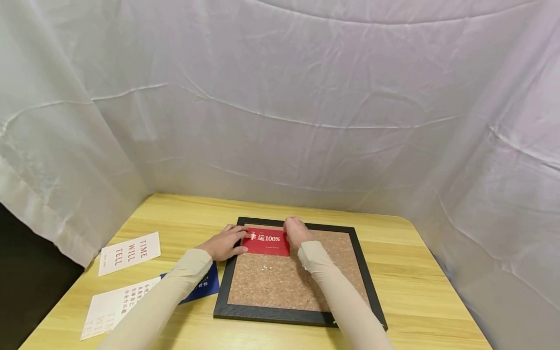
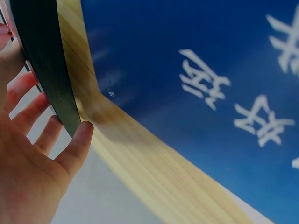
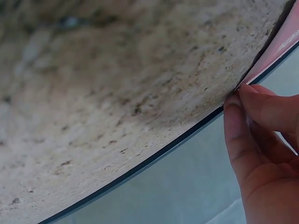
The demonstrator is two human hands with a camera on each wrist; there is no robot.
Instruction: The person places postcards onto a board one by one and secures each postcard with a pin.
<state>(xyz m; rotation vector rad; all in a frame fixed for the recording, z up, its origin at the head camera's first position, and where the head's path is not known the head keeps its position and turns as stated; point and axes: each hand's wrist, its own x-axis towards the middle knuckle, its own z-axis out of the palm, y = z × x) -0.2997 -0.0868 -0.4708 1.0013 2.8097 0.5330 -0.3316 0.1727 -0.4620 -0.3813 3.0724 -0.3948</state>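
Observation:
A red card (image 1: 264, 246) with white lettering lies at the upper left of a cork board (image 1: 271, 287) in a black frame (image 1: 271, 313). My left hand (image 1: 224, 241) rests over the frame's left side, fingers spread and fingertips on the card's left end. In the left wrist view, that hand (image 2: 35, 161) has its thumb apart beside the black frame edge. At the card's right end is my right hand (image 1: 298, 232). The right wrist view shows this hand (image 3: 266, 149) pinching the corner of the pinkish-red card (image 3: 280, 39) between thumb and finger, close over the cork.
Left of the board, a blue card (image 1: 207, 287) lies partly under the left forearm. Two white printed cards (image 1: 129, 253) sit farther left on the wooden table (image 1: 411, 287). Small shiny bits (image 1: 265, 267) show on the cork. Pale cloth (image 1: 280, 112) hangs around the table.

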